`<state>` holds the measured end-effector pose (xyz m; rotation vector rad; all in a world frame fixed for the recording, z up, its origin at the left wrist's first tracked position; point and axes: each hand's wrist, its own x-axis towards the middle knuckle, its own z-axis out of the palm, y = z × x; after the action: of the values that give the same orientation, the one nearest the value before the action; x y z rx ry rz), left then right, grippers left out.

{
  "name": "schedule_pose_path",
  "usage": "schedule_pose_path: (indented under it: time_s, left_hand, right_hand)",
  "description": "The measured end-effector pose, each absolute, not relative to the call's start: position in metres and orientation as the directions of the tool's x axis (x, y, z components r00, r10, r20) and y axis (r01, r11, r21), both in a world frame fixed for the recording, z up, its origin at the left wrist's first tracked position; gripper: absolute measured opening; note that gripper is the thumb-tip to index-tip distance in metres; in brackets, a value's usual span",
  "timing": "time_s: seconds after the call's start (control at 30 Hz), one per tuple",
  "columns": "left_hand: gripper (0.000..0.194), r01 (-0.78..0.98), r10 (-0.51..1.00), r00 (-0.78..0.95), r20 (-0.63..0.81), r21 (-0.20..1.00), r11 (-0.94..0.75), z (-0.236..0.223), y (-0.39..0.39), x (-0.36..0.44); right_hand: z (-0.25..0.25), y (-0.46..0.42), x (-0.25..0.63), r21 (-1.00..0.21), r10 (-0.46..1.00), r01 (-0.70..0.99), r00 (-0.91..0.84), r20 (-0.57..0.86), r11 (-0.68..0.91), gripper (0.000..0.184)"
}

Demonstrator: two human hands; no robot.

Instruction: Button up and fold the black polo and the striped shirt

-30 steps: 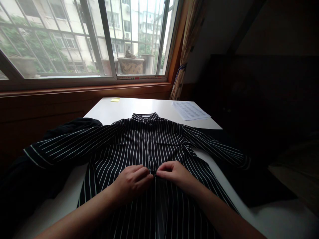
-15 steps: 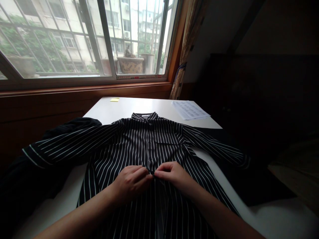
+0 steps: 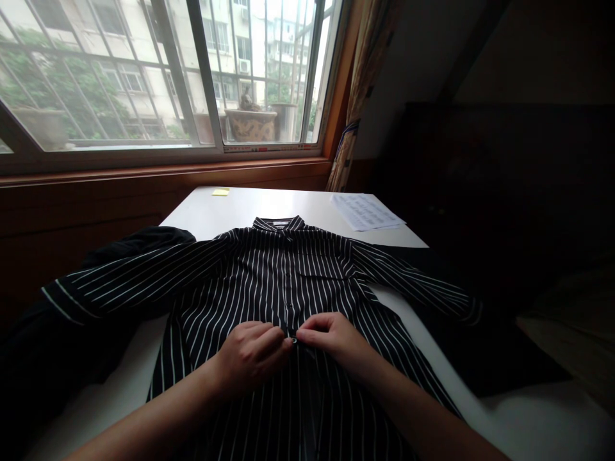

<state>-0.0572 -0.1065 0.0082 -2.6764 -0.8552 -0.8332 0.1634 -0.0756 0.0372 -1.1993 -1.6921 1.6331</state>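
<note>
A black shirt with white stripes [image 3: 259,269] lies front up, its collar at the far end and its sleeves spread to both sides. At the front opening, my left hand [image 3: 254,352] is closed, its fingertips pinching the shirt's edge beside a small button [image 3: 294,340]. Just to the right, my right hand [image 3: 331,336] pinches the other edge of the placket between thumb and forefinger. The two sets of fingertips nearly meet. Below them the shirt front is parted. Above, the placket lies together up to the collar.
The shirt rests on a white table [image 3: 240,203]. A yellow sticky note [image 3: 220,192] and printed sheets [image 3: 366,212] lie at its far end. Dark cloth [image 3: 139,242] is heaped at the left, and more dark fabric [image 3: 500,358] hangs at the right. A barred window stands beyond.
My left fingertips have shifted slightly left and down, and the button now shows between my hands. My right hand has barely moved.
</note>
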Motion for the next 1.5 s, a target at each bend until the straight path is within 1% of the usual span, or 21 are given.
schedule_pose_path:
  time_s: [0.27, 0.4, 0.6, 0.73, 1.0, 1.17, 1.37, 1.5]
  left_hand:
    - [0.01, 0.587, 0.471, 0.673, 0.571, -0.023, -0.809, 0.008, -0.107, -0.057]
    - [0.009, 0.587, 0.466, 0.678, 0.569, -0.036, -0.809, 0.008, -0.107, -0.058]
    - [0.01, 0.588, 0.481, 0.676, 0.558, -0.017, -0.808, 0.008, -0.108, -0.057]
    - [0.009, 0.577, 0.47, 0.679, 0.563, -0.013, -0.817, 0.007, -0.107, -0.058]
    - [0.009, 0.553, 0.416, 0.663, 0.622, -0.033, -0.832, 0.008, -0.108, -0.058]
    - [0.012, 0.542, 0.417, 0.673, 0.612, -0.024, -0.84, 0.009, -0.107, -0.057]
    - [0.004, 0.539, 0.43, 0.678, 0.596, -0.005, -0.843, 0.003, -0.105, -0.059]
    - [0.021, 0.544, 0.433, 0.68, 0.591, -0.011, -0.839, 0.001, -0.104, -0.061]
  right_hand:
    - [0.036, -0.077, 0.164, -0.971, 0.837, 0.215, -0.509, -0.199, -0.1, 0.029]
    - [0.035, -0.075, 0.165, -0.968, 0.806, 0.182, -0.54, -0.244, -0.171, 0.036]
    - [0.037, -0.073, 0.166, -0.965, 0.782, 0.217, -0.572, -0.249, -0.148, 0.027]
    - [0.036, -0.073, 0.167, -0.966, 0.778, 0.204, -0.577, -0.249, -0.157, 0.024]
    - [0.03, -0.073, 0.165, -0.969, 0.753, 0.134, -0.611, -0.244, -0.206, 0.026]
    - [0.023, -0.074, 0.164, -0.961, 0.725, 0.102, -0.636, -0.263, -0.259, 0.029]
    - [0.022, -0.073, 0.164, -0.96, 0.721, 0.073, -0.645, -0.253, -0.271, 0.029]
    - [0.023, -0.072, 0.165, -0.958, 0.705, 0.055, -0.665, -0.246, -0.282, 0.027]
